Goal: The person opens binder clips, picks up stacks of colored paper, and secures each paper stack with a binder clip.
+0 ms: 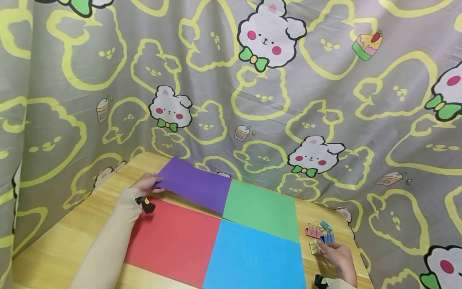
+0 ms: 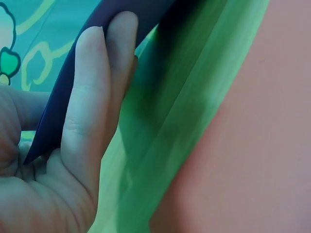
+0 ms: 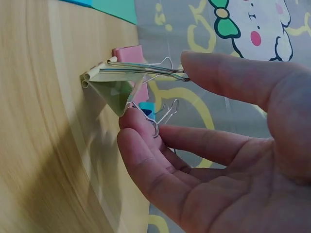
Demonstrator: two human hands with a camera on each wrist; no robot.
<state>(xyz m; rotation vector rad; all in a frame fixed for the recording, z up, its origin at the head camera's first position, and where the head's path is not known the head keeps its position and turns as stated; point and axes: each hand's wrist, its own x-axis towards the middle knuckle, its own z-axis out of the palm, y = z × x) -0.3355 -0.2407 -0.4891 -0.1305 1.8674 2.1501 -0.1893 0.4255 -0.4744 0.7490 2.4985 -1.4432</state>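
Observation:
My left hand (image 1: 146, 184) holds the left edge of a purple paper sheet (image 1: 195, 182). That side of the sheet is raised off the wooden table; in the left wrist view the paper passes between the thumb and the straightened fingers (image 2: 87, 97). At the right, my right hand (image 1: 339, 257) pinches a pale yellow binder clip (image 3: 114, 90) by its wire handles, thumb on one side and fingertips on the other. Right behind this clip are a pink binder clip (image 1: 314, 233), a blue one (image 1: 329, 238) and a teal one (image 1: 326, 225).
Red (image 1: 177, 241), blue (image 1: 256, 257) and green (image 1: 263, 208) sheets lie flat on the wooden table (image 1: 72, 237), edges close together, beside the purple one. A grey patterned curtain (image 1: 216, 92) hangs around the table's back and sides.

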